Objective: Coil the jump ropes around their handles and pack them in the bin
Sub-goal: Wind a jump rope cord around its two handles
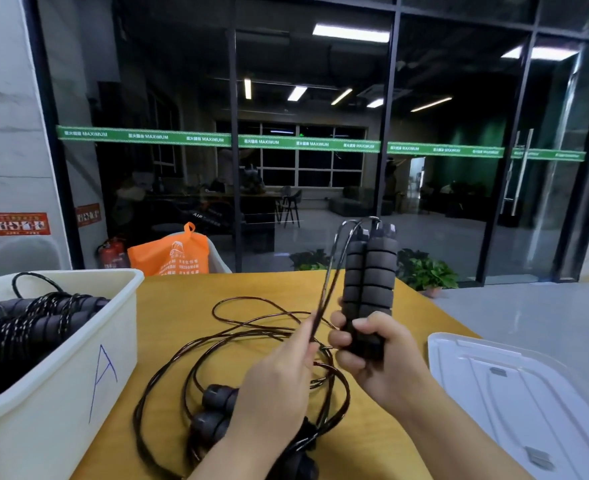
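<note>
2 dark foam handles (367,289) stand upright side by side, gripped near their lower ends by the right hand (372,355), whose fingers and thumb wrap around the pair above the yellow table (383,427). From the tops of these handles the thin dark rope (334,268) arches over and runs down to the left hand (279,379), which pinches the 2 strands between its fingertips just left of the handles. Below the hands the rest of that rope lies in loose loops (237,327) spread across the tabletop. Partly hidden under the left forearm, another jump rope (213,410) rests on the table near its front edge, with its rounded dark handle ends showing and cord trailing around it; how its cord is arranged under the arm cannot be made out. At the left stands the white bin (78,358), marked with a blue letter A on its side, and inside it lie several packed jump ropes (26,323) whose speckled cords are wound around their handles. At the right, a white lid (515,393) lies flat, overhanging the table's right side. Beyond the far end of the table sits an orange bag (172,254) on a pale chair, with a red fire extinguisher (111,252) on the floor to its left and potted green plants (424,271) to the right. Behind everything runs a dark glass wall (286,98) crossed by a green strip with white lettering.
</note>
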`<action>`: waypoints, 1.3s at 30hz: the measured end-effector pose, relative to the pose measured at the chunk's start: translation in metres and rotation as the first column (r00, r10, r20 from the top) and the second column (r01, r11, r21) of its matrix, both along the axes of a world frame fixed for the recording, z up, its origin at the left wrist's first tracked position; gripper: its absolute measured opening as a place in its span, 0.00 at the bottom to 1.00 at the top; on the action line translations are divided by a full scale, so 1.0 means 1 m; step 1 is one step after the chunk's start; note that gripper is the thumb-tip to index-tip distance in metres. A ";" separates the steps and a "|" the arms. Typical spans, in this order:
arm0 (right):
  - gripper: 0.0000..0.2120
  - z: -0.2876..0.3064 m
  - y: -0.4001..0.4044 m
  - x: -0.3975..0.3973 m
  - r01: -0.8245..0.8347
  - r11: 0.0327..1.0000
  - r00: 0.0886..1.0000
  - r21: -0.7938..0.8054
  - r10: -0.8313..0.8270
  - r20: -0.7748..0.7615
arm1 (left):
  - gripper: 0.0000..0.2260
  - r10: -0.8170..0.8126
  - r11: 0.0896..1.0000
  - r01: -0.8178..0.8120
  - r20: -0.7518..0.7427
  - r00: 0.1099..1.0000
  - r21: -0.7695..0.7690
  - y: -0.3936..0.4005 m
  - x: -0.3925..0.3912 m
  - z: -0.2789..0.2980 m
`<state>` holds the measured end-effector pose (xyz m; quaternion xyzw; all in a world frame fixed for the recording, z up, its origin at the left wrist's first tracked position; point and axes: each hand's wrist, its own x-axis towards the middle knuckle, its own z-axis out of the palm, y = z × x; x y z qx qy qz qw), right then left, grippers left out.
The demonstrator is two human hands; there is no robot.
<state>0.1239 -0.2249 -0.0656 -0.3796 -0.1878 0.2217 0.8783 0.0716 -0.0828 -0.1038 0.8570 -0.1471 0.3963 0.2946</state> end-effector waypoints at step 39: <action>0.11 -0.004 0.009 -0.003 0.174 0.937 0.976 -0.302 -0.205 -0.073 | 0.20 -0.100 0.965 0.115 -0.074 0.992 0.235 0.011 0.010 0.003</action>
